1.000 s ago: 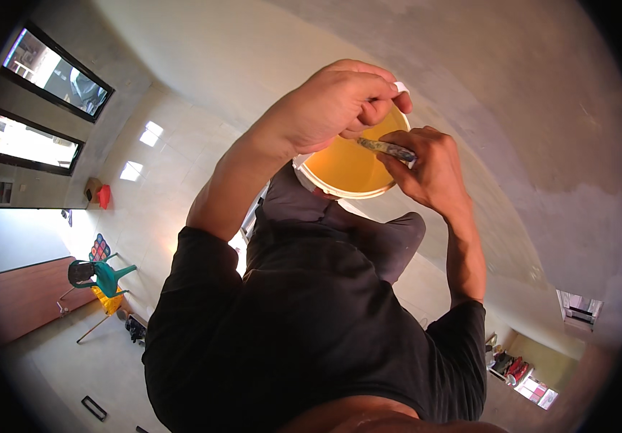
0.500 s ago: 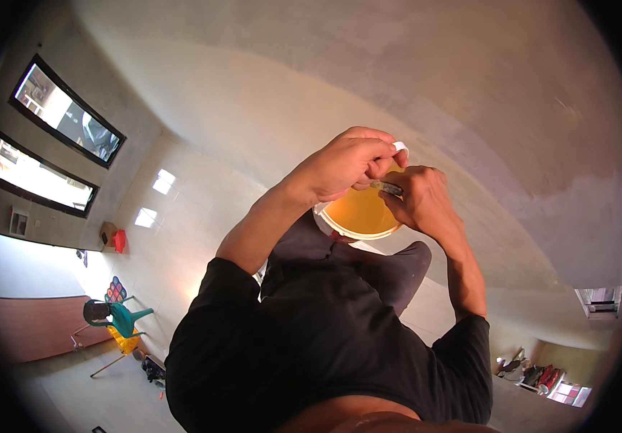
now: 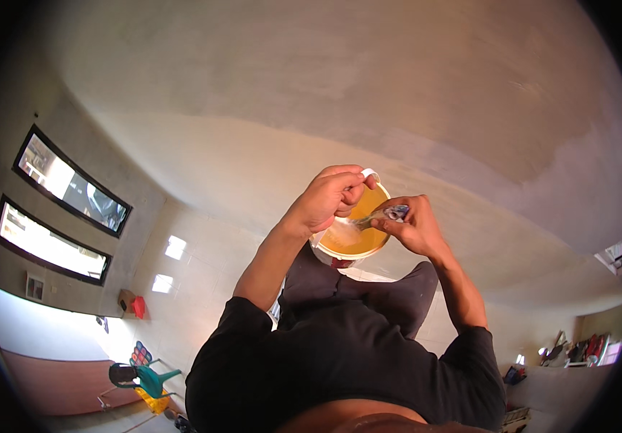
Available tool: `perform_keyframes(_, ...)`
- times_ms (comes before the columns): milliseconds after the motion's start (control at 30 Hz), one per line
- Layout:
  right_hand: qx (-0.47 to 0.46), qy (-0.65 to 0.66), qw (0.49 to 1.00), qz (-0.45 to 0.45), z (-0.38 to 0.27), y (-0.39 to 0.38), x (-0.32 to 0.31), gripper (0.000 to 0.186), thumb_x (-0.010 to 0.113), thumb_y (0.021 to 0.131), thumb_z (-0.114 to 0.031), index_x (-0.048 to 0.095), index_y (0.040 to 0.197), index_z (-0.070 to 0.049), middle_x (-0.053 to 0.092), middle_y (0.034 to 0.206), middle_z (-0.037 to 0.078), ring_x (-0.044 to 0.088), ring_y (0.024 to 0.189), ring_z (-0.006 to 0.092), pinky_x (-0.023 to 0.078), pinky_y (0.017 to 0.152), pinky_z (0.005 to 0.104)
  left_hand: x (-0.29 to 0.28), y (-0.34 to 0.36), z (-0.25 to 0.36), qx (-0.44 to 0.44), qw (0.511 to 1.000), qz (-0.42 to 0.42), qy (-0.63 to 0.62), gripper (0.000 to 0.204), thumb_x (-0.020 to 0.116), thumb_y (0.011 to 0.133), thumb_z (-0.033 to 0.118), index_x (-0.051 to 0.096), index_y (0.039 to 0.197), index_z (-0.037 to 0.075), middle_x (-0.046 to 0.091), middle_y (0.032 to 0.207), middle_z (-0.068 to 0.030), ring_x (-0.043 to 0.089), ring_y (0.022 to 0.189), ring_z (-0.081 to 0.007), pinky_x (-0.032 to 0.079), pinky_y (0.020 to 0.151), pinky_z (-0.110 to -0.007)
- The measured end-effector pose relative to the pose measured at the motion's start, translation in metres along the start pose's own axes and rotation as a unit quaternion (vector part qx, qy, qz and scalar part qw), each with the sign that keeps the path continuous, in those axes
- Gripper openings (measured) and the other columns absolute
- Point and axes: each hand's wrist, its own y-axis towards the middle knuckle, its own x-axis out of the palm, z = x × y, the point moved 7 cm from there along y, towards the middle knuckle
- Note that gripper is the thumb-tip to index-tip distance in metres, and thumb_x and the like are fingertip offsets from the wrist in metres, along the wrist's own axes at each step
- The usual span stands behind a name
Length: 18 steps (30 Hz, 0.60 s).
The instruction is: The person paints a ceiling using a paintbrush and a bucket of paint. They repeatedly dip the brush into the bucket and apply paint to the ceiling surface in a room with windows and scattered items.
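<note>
My left hand (image 3: 323, 200) is closed on the white handle (image 3: 371, 174) of a round bucket (image 3: 347, 255) with yellow-orange inside, held in front of my legs. My right hand (image 3: 417, 229) grips a stained paintbrush (image 3: 394, 213) at the bucket's right side. The brush head, pale at its tip, is angled down into the bucket beside my left fingers. I cannot tell whether it touches the contents.
A broad grey plastered wall (image 3: 340, 72) fills the upper view. At left are two black-framed windows (image 3: 53, 239), a red object (image 3: 138, 307), a wooden door-like panel (image 3: 44, 382) and a teal plastic chair (image 3: 148, 379). Piled items (image 3: 588, 350) lie on a ledge at lower right.
My hands, the bucket and the room sit lower in the picture, with more wall showing above. More of the brush head now shows, tilted down inside the bucket.
</note>
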Motion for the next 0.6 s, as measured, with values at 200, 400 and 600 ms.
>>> perform_keyframes(200, -0.097, -0.059, 0.99, 0.082, 0.0, -0.006, -0.006, 0.018, 0.076, 0.073, -0.011, 0.073, 0.085, 0.002, 0.068, 0.069, 0.012, 0.061, 0.057, 0.0174, 0.047, 0.055, 0.0306, 0.002, 0.0, 0.001, -0.002, 1.0, 0.0, 0.009, 0.021, 0.042, 0.099, 0.015, 0.054, 0.1, -0.003, 0.031, 0.058, 0.0073, 0.021, 0.045, -0.002, 0.018, 0.042, -0.02)
perform_keyframes(400, -0.314, -0.321, 0.875, 0.182, -0.021, -0.025, -0.009, 0.032, 0.076, 0.062, -0.01, 0.068, 0.093, -0.006, 0.062, 0.066, 0.008, 0.057, 0.06, 0.0237, 0.043, 0.057, 0.0355, 0.006, -0.001, 0.001, -0.017, 1.0, -0.01, 0.007, 0.021, 0.041, 0.098, 0.012, 0.054, 0.099, -0.005, 0.031, 0.059, 0.0069, 0.021, 0.046, -0.0023, 0.017, 0.042, -0.021)
perform_keyframes(600, -0.306, -0.322, 0.866, 0.23, -0.034, -0.05, -0.016, 0.031, 0.077, 0.062, -0.011, 0.069, 0.091, -0.006, 0.062, 0.065, 0.009, 0.057, 0.059, 0.0242, 0.043, 0.056, 0.0358, 0.002, 0.005, -0.002, -0.014, 0.999, -0.015, 0.03, 0.023, 0.038, 0.099, 0.013, 0.054, 0.101, -0.002, 0.029, 0.059, 0.0082, 0.02, 0.045, -0.0021, 0.018, 0.042, -0.021)
